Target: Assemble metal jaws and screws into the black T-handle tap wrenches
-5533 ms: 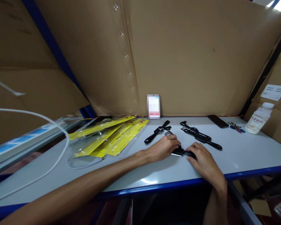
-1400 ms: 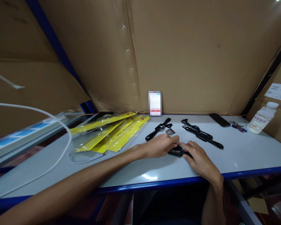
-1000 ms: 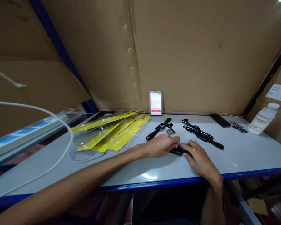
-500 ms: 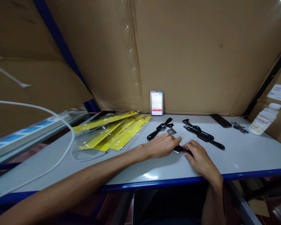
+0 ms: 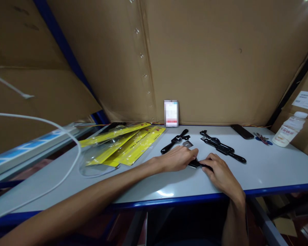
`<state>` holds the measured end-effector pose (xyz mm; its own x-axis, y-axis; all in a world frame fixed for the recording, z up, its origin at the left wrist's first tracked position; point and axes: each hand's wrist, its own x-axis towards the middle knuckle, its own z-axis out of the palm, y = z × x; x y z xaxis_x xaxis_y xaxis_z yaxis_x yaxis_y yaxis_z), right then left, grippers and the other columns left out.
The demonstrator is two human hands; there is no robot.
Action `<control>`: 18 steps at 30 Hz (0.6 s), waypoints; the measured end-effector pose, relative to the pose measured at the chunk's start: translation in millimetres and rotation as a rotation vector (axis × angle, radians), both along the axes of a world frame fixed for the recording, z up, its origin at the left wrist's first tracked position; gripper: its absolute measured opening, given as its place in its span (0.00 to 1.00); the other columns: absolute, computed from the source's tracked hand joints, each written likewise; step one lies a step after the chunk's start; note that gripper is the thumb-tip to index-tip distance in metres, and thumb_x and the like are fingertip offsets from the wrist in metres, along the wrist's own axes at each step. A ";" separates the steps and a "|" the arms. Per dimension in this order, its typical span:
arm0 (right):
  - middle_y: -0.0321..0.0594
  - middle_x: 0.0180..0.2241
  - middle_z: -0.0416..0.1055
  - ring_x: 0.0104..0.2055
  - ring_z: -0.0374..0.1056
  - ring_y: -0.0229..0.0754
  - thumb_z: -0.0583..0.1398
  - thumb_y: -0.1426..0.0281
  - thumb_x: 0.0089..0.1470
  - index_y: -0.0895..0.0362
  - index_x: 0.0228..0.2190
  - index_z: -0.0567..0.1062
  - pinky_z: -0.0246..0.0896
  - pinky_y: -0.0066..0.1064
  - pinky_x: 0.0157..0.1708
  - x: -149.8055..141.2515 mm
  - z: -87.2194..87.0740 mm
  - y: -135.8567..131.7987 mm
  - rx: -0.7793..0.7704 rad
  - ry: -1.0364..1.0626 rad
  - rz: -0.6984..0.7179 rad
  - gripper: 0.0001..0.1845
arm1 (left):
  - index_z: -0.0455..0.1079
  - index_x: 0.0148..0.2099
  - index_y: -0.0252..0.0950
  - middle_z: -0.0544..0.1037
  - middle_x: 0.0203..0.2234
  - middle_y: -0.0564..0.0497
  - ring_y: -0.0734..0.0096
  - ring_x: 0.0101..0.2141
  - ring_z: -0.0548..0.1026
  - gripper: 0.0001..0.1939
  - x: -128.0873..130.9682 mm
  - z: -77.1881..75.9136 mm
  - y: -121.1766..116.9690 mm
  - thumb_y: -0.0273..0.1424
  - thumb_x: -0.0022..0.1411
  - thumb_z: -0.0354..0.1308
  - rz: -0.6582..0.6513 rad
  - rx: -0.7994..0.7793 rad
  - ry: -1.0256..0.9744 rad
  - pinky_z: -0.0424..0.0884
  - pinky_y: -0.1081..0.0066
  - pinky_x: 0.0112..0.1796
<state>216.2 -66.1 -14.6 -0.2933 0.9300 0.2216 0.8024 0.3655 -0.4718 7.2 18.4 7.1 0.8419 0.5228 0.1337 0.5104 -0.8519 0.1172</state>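
Observation:
Low over the near part of the table, a black spokeshave (image 5: 194, 164) is between my two hands. My right hand (image 5: 219, 171) is closed around its right handle. With fingers curled and thumb pressed to them, my left hand (image 5: 179, 158) grips its middle; the left handle is hidden behind that hand. Just beyond my left knuckles lies a loose flat metal blade (image 5: 187, 144). Another black spokeshave (image 5: 176, 140) rests behind it to the left. More black spokeshaves (image 5: 222, 147) lie close together, partly overlapping, to the right.
Yellow blister packs (image 5: 136, 147) are piled on the left, near a white cable (image 5: 78, 157) and a power strip (image 5: 28, 147). A lit phone (image 5: 171, 113) leans on the cardboard wall. On the right are a dark phone (image 5: 242, 131), keys (image 5: 263, 139) and a white bottle (image 5: 289, 130).
My left fingers and thumb have shifted slightly on the spokeshave, and a bit more of its middle shows. My right hand has barely moved. The other tools stay put.

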 end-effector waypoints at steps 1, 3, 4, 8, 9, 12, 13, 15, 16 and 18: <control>0.42 0.41 0.71 0.46 0.68 0.45 0.59 0.77 0.62 0.52 0.44 0.81 0.62 0.38 0.50 0.0 0.1 0.0 -0.001 0.002 0.000 0.14 | 0.66 0.41 0.37 0.74 0.25 0.51 0.67 0.25 0.70 0.07 -0.8 1.0 0.9 0.27 0.73 0.48 -0.012 -0.008 0.001 0.56 0.69 0.27; 0.42 0.41 0.71 0.46 0.68 0.45 0.59 0.77 0.63 0.52 0.45 0.82 0.62 0.38 0.50 -0.2 0.0 0.1 -0.003 0.006 0.007 0.15 | 0.66 0.38 0.37 0.74 0.26 0.51 0.68 0.26 0.70 0.08 -2.9 3.3 3.2 0.27 0.72 0.48 -0.050 -0.033 -0.003 0.57 0.69 0.28; 0.42 0.41 0.71 0.47 0.68 0.45 0.59 0.76 0.63 0.52 0.45 0.82 0.61 0.38 0.50 -0.2 -0.1 0.2 -0.004 0.006 0.014 0.15 | 0.66 0.37 0.37 0.74 0.26 0.51 0.68 0.26 0.70 0.09 -4.1 4.5 4.3 0.27 0.72 0.48 -0.074 -0.046 -0.006 0.57 0.70 0.29; 0.42 0.41 0.71 0.47 0.68 0.46 0.59 0.76 0.63 0.52 0.46 0.82 0.61 0.38 0.50 0.1 -0.4 0.8 -0.008 0.008 0.029 0.15 | 0.68 0.37 0.37 0.74 0.26 0.51 0.68 0.28 0.70 0.11 -7.9 8.0 5.9 0.27 0.73 0.48 -0.149 -0.061 -0.012 0.60 0.70 0.31; 0.42 0.41 0.71 0.47 0.68 0.46 0.59 0.76 0.63 0.52 0.47 0.81 0.61 0.37 0.50 0.1 -0.5 0.8 -0.007 0.010 0.027 0.15 | 0.69 0.37 0.37 0.74 0.27 0.51 0.68 0.28 0.71 0.12 -8.0 8.4 5.3 0.27 0.73 0.48 -0.158 -0.052 -0.010 0.60 0.70 0.31; 0.42 0.41 0.71 0.47 0.68 0.46 0.59 0.76 0.62 0.52 0.47 0.81 0.62 0.37 0.50 -0.5 -0.4 0.6 0.001 0.008 0.016 0.15 | 0.70 0.37 0.36 0.76 0.28 0.48 0.67 0.30 0.72 0.12 -6.0 8.1 1.8 0.26 0.73 0.48 -0.149 -0.013 0.000 0.61 0.70 0.32; 0.42 0.40 0.72 0.47 0.68 0.46 0.59 0.76 0.63 0.52 0.46 0.82 0.62 0.37 0.50 -0.8 -0.4 0.5 0.003 0.003 0.014 0.15 | 0.70 0.37 0.35 0.76 0.28 0.48 0.67 0.29 0.72 0.12 -4.8 7.5 0.5 0.26 0.73 0.48 -0.136 -0.007 -0.001 0.61 0.69 0.32; 0.42 0.40 0.72 0.47 0.68 0.46 0.58 0.76 0.63 0.52 0.45 0.82 0.62 0.37 0.50 -1.3 -0.5 0.4 0.008 -0.004 0.007 0.15 | 0.70 0.37 0.35 0.76 0.28 0.48 0.67 0.29 0.72 0.11 -2.5 6.1 -1.4 0.26 0.73 0.49 -0.102 -0.014 -0.014 0.61 0.69 0.32; 0.42 0.40 0.72 0.46 0.68 0.46 0.58 0.76 0.63 0.52 0.45 0.82 0.62 0.37 0.49 -1.4 -0.5 0.5 0.007 -0.005 0.004 0.15 | 0.70 0.37 0.34 0.76 0.28 0.48 0.67 0.28 0.72 0.11 -1.6 5.5 -1.9 0.26 0.73 0.49 -0.086 -0.022 -0.023 0.61 0.69 0.31; 0.42 0.40 0.72 0.46 0.68 0.46 0.58 0.76 0.63 0.52 0.46 0.82 0.62 0.37 0.50 -1.4 -0.8 0.6 0.002 -0.004 0.005 0.15 | 0.69 0.35 0.34 0.75 0.27 0.48 0.68 0.28 0.71 0.11 -0.6 4.5 -1.9 0.26 0.72 0.50 -0.071 -0.042 -0.036 0.61 0.69 0.31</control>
